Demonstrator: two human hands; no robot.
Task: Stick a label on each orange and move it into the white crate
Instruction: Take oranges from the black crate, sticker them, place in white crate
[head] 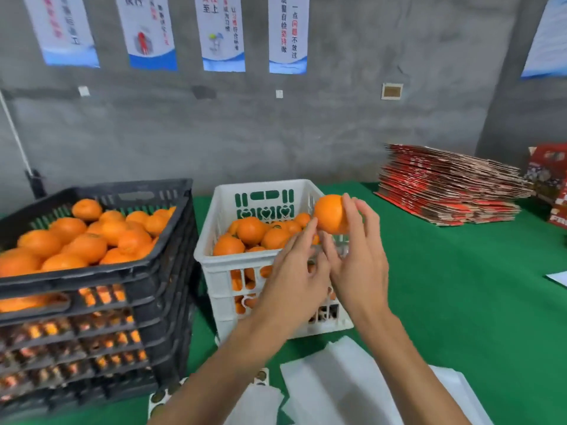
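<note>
Orange (329, 213) up in the air, right over the far right corner of the white crate (233, 265), and it's the right hand (357, 262) doing the carrying: fingertips curled over its right side, thumb tucked under. The left hand (294, 271) comes in from the near left with fingers stretched out, one fingertip just touching the fruit's lower left edge. Is there a label pinched there? Too small to tell, and no sticker shows on the skin facing us.

Now the relation that matters: the fruit sits at the far end of both hands, above and beyond the palms, with the crate's open top directly below and to the left. It's round, so no long axis to fuss over. The right hand owns it, so by my reckoning the drop goes down and left onto the pile already in there.

Over on the left, the black crate (92, 271) is heaped with more fruit. Label sheets (260, 377) lie near, beside white paper (337, 378) on the green table (460, 302).
</note>
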